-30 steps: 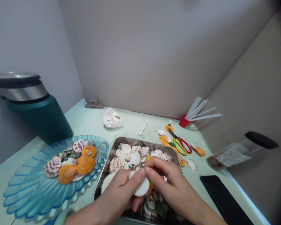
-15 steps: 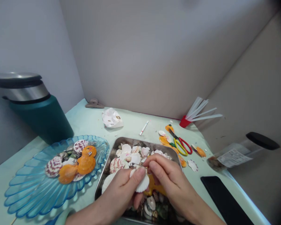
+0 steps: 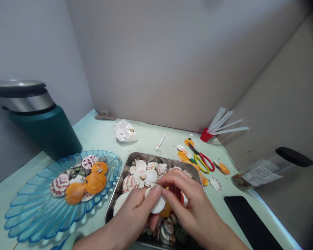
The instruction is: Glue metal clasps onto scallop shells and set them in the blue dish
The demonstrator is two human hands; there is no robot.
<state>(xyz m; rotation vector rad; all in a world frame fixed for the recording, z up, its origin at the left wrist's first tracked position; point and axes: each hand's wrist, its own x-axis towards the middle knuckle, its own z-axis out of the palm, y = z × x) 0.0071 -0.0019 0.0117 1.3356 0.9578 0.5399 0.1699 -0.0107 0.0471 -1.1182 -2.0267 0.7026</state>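
Over the metal tray (image 3: 112, 205) of shells, my left hand (image 3: 135, 211) pinches a white scallop shell (image 3: 159, 205) between thumb and fingers. My right hand (image 3: 189, 199) meets it at the shell's upper right edge, its thumb and index fingertips closed close to my left thumb. Whatever those fingertips grip is too small to make out. Beneath the hands, a yellow object (image 3: 166, 211) and something red show partly in the tray, among white, striped and small dark shells.
On the left, a blue shell-shaped plate (image 3: 33, 211) holds orange and striped shells, beside a teal bottle (image 3: 45, 130). Scissors (image 3: 205, 163), orange pieces, a red cup of strips (image 3: 206, 135), a clear jar (image 3: 266, 170) and a black slab (image 3: 250, 222) stand right.
My right hand's fingers have shifted slightly left and spread into a wider arch, with the thumb lower. More red shows behind them. My left hand and the white shell have barely moved.
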